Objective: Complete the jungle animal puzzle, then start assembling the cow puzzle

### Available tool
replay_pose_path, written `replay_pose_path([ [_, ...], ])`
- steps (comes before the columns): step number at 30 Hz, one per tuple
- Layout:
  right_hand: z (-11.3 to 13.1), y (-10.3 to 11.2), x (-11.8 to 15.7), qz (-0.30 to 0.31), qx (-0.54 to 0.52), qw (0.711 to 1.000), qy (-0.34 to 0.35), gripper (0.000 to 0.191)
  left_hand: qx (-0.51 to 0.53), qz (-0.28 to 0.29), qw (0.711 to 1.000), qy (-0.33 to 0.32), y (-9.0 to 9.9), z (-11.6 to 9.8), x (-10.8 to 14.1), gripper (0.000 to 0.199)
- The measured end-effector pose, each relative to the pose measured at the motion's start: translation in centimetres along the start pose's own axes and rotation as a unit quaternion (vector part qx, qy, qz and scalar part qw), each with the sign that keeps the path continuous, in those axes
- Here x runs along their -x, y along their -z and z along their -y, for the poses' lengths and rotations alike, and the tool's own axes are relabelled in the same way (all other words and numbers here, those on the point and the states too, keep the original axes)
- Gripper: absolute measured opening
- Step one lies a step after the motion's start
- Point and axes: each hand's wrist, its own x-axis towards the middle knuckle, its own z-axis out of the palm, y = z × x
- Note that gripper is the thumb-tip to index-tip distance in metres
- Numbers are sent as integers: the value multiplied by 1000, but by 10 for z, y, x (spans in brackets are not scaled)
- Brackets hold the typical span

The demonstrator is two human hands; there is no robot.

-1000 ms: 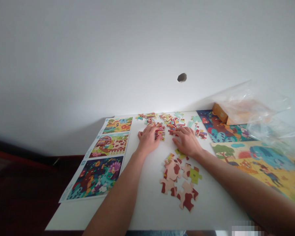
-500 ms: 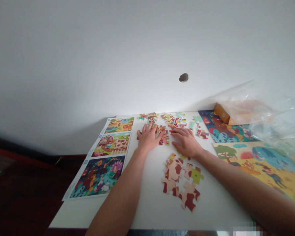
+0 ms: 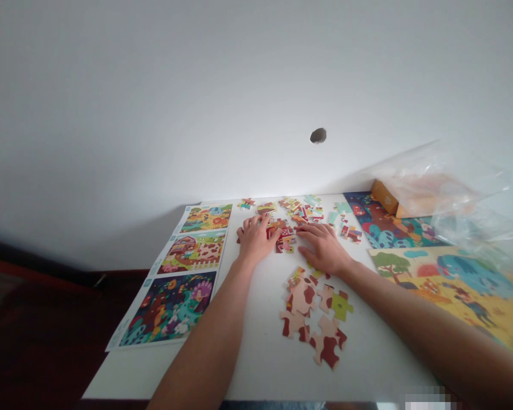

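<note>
My left hand (image 3: pixel 256 239) lies over a group of red barn puzzle pieces (image 3: pixel 285 232), fingers stretched and thumb out to the right on their edge. To their right rests my right hand (image 3: pixel 324 247), palm down with fingers extended and the fingertips touching the pieces' side. Neither hand visibly grips a piece, though both cover some. Nearer me lie partly joined cow-patch pieces (image 3: pixel 303 296), cream with brown spots. A green puzzle piece (image 3: pixel 341 306) sticks out at their right, and more spotted pieces (image 3: pixel 328 344) sit below.
Loose puzzle pieces (image 3: pixel 290 204) lie along the wall edge of the white table (image 3: pixel 265 364). A picture sheet (image 3: pixel 151 279) is at left. At right are an assembled yellow animal puzzle (image 3: pixel 448 285), a dark puzzle (image 3: pixel 385 228), an orange box (image 3: pixel 385 196) and a clear plastic bag (image 3: pixel 465 222).
The fingers of my left hand have drawn in slightly and shifted a little left, uncovering more of the barn pieces. My right hand stays almost in place.
</note>
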Motion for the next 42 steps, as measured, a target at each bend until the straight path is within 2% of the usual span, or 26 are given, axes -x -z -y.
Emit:
replay_pose_path([
  [4,1,1,0,0,-1,1000,0,40,17,-23,999,32,1,1,-1,48],
  [10,0,1,0,-1,-3,1000,0,39,74,-44,994,70,2,2,-4,56],
  [14,-1,-1,0,-7,-4,1000,6,39,120,-52,989,72,3,4,-4,43],
  [19,-2,-2,0,-11,-3,1000,7,39,93,-104,985,105,3,8,-3,37],
  [23,-1,-2,0,-6,-2,1000,3,39,47,-93,984,142,2,11,-3,37],
  [25,0,0,0,-3,-4,1000,1,40,37,-85,988,125,2,10,-3,35],
  [28,2,4,-1,5,-7,1000,1,45,45,-66,996,34,2,5,-1,34],
  [30,5,8,0,31,-8,999,28,51,52,-31,997,-43,0,2,1,33],
  [32,8,10,0,78,-14,994,73,54,50,-3,995,-84,-2,0,3,33],
  [35,11,11,1,113,-22,989,95,48,39,2,997,-62,-5,2,1,34],
  [40,11,10,0,29,12,999,10,41,30,-13,999,3,-6,7,-5,53],
  [42,11,10,-1,23,17,1000,10,42,31,-11,999,3,-6,8,-6,62],
])
